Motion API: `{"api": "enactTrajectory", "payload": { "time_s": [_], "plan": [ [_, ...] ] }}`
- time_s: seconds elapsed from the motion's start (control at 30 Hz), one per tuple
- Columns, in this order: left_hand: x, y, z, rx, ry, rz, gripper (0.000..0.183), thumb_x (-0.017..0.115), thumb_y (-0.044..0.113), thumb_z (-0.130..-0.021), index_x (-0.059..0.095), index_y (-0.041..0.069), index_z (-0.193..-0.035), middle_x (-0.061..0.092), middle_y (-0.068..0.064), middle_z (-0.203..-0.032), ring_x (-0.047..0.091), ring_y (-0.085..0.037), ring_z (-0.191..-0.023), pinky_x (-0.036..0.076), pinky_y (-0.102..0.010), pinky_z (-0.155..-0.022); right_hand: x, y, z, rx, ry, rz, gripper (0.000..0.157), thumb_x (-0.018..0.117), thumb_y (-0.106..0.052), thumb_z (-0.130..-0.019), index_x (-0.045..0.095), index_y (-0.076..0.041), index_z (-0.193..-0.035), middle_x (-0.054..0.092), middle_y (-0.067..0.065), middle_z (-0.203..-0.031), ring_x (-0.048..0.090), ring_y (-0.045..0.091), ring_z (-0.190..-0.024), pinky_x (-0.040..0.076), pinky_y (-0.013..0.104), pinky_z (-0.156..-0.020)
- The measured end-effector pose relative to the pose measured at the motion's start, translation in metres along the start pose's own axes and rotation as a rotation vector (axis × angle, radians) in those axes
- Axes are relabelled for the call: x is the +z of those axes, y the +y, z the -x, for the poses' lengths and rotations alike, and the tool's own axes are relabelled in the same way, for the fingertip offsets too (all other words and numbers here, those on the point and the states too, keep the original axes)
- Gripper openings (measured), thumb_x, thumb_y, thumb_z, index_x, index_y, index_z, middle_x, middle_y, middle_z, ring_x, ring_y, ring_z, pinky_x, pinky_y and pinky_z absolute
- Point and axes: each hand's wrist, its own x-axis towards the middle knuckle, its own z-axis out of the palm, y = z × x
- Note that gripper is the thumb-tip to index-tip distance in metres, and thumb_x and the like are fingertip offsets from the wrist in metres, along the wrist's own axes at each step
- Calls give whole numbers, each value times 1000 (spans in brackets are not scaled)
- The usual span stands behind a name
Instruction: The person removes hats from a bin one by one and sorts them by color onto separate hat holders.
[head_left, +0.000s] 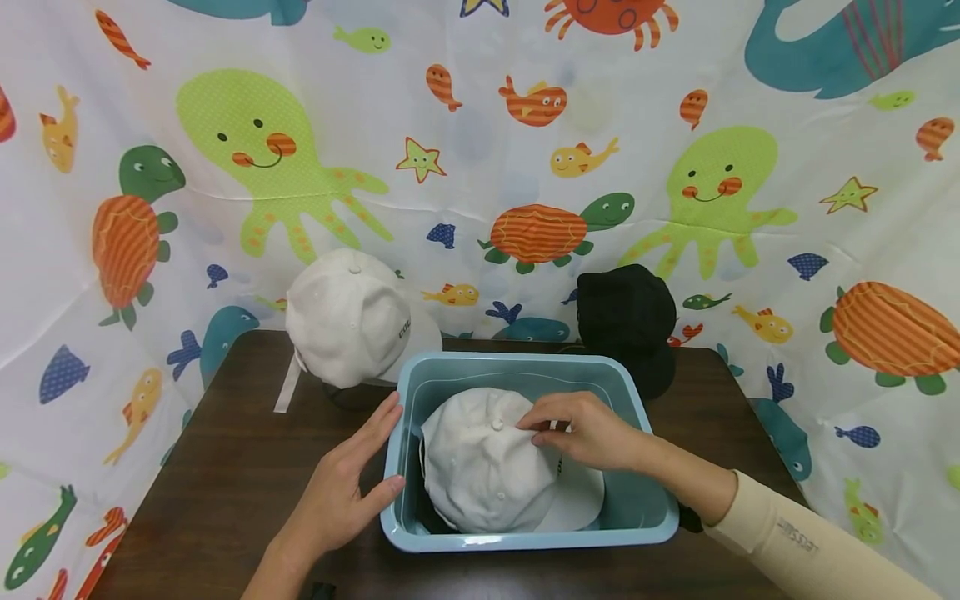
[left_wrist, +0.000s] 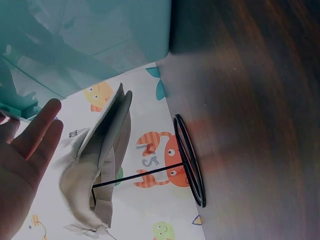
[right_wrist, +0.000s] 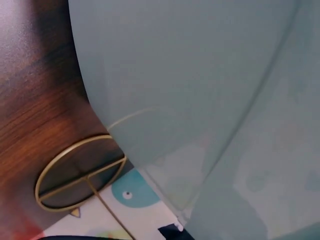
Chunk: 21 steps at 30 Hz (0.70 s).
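Note:
A white cap [head_left: 487, 467] lies crown up inside a light blue plastic bin [head_left: 525, 542], its brim pointing to the lower right. My right hand [head_left: 588, 429] reaches over the bin's right side and pinches the crown near its top button with thumb and fingers. My left hand [head_left: 341, 487] has its fingers extended against the bin's left rim. In the left wrist view, the left hand [left_wrist: 25, 160] shows at the left edge, beside the bin wall [left_wrist: 100, 40]. The right wrist view shows the bin wall [right_wrist: 190, 75] but not the right hand.
Behind the bin on the left, another white cap [head_left: 348, 321] hangs on a black wire stand [left_wrist: 187, 160]. A black cap [head_left: 626, 312] is at the back right, near a gold wire stand [right_wrist: 80, 175]. All stand on a dark wooden table [head_left: 247, 433] before a sea-animal curtain [head_left: 465, 183].

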Motion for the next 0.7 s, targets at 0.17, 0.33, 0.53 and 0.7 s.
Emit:
{"api": "enactTrajectory", "payload": {
  "time_s": [0.17, 0.33, 0.53, 0.7],
  "plan": [
    [-1, 0, 0, -5, -7, -9, 80, 74, 17, -89, 41, 12, -162, 37, -7, -168, 43, -20, -149, 31, -21, -115, -6, -2, 1, -5, 55, -26, 33, 79, 6, -88, 79, -11, -116, 76, -3, -103, 66, 10, -84, 61, 28, -72],
    [-1, 0, 0, -6, -9, -6, 79, 74, 17, -90, 41, 12, -162, 37, -7, -168, 43, -20, -149, 30, -20, -116, -18, -8, 1, -63, 104, -49, 34, 78, 8, -88, 78, -8, -117, 77, 1, -102, 68, 15, -85, 62, 30, -75],
    [-1, 0, 0, -12, -11, -14, 78, 74, 18, -89, 42, 11, -161, 37, -6, -168, 44, -20, -149, 31, -23, -115, -30, -14, -1, -96, 115, -38, 34, 78, 10, -86, 78, -7, -117, 77, 3, -102, 68, 16, -86, 62, 29, -76],
    [-1, 1, -1, -17, -14, -21, 78, 73, 19, -90, 42, 12, -161, 37, -5, -168, 44, -20, -148, 33, -25, -114, -35, -18, -2, -120, 125, -29, 35, 79, 11, -85, 78, -5, -116, 76, 4, -102, 68, 17, -86, 61, 26, -76]
  ]
}}
